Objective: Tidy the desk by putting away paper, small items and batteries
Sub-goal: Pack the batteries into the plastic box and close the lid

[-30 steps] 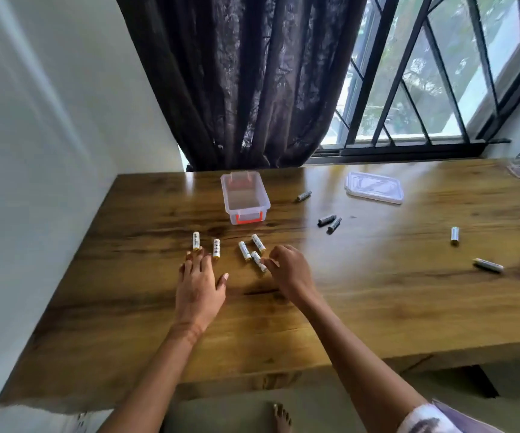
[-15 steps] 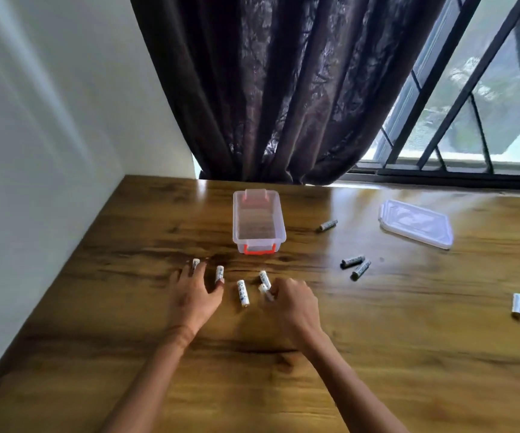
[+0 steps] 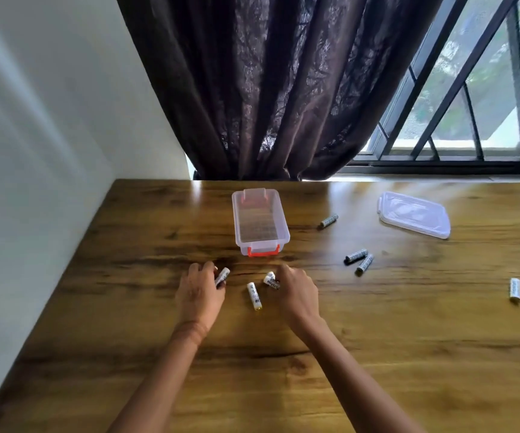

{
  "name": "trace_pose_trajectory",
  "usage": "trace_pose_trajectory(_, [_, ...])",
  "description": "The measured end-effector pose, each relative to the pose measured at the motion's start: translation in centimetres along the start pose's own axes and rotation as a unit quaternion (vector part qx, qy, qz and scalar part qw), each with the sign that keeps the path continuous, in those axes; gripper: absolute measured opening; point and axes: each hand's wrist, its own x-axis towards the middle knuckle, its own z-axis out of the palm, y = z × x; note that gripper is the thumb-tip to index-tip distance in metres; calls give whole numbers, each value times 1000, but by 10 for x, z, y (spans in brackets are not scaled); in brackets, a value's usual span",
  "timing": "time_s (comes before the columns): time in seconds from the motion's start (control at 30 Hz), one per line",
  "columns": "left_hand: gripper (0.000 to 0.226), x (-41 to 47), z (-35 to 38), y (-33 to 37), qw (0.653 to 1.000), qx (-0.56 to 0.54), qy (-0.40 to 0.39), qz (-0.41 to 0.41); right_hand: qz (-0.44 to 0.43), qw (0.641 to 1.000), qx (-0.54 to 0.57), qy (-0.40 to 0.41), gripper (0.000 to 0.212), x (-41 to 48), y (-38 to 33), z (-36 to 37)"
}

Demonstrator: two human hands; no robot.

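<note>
Batteries are lying scattered over the desk [image 3: 377,354]; I am gathering the near ones just before the open plastic box [image 3: 260,225], its lid [image 3: 415,214] sitting well aside. My left hand [image 3: 201,295] is pinching one white battery [image 3: 222,276]; my right hand [image 3: 296,295] is closing on two more [image 3: 270,281], a fourth [image 3: 254,295] lying loose between.

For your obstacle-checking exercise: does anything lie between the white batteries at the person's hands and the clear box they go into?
Nothing visible does. The clear box stands open just beyond both hands, its lid lying off to the right. Only bare desk separates it from the white batteries.
</note>
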Motion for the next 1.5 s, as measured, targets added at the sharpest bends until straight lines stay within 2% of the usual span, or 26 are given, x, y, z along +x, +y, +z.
trace_pose_trajectory(0.1, [21,4,0,-1,1000,10,1,26,-1,1000,-5,14,5,-1,-1,5])
trace_pose_trajectory(0.17, [20,5,-2,-1,999,15,-4,34,9,1000,14,23,6,0,-1,6])
trace_pose_trajectory(0.3, [34,7,-10,5,994,83,-39,63,32,995,89,30,16,0,2,3])
trace_pose_trajectory(0.37, [39,8,-11,9,984,140,-40,103,30,991,128,34,13,1,2,-4])
trace_pose_trajectory(0.43, [28,8,-12,14,975,173,-44,132,5,985,166,51,8,6,-1,-12])
trace_pose_trajectory(0.63, [18,6,-21,19,968,190,-50,159,-100,983,142,59,26,47,-17,-43])
trace_pose_trajectory(0.7, [18,9,-24,18,975,152,-17,160,-135,984,108,38,26,66,-20,-46])
trace_pose_trajectory(0.77, [8,13,-25,12,988,115,-17,100,-163,984,69,0,27,85,-22,-46])
trace_pose_trajectory(0.8, [12,14,-25,9,994,91,-28,47,-178,983,46,-25,28,93,-22,-46])
trace_pose_trajectory(0.87, [17,18,-21,0,999,17,-30,11,-207,976,-4,-74,26,105,-25,-47])
trace_pose_trajectory(1.0, [11,26,-19,-6,999,-35,-11,-10,-235,956,-83,-155,25,122,-32,-43])
trace_pose_trajectory(1.1, [13,32,-24,-5,999,-51,-16,1,-231,950,-106,-184,17,133,-33,-33])
trace_pose_trajectory(1.3, [11,42,-38,11,993,-116,-3,17,-235,955,-87,-161,17,139,-29,-25])
trace_pose_trajectory(1.5, [17,62,-47,43,982,-176,-4,70,-226,972,-39,-42,17,132,-18,-37])
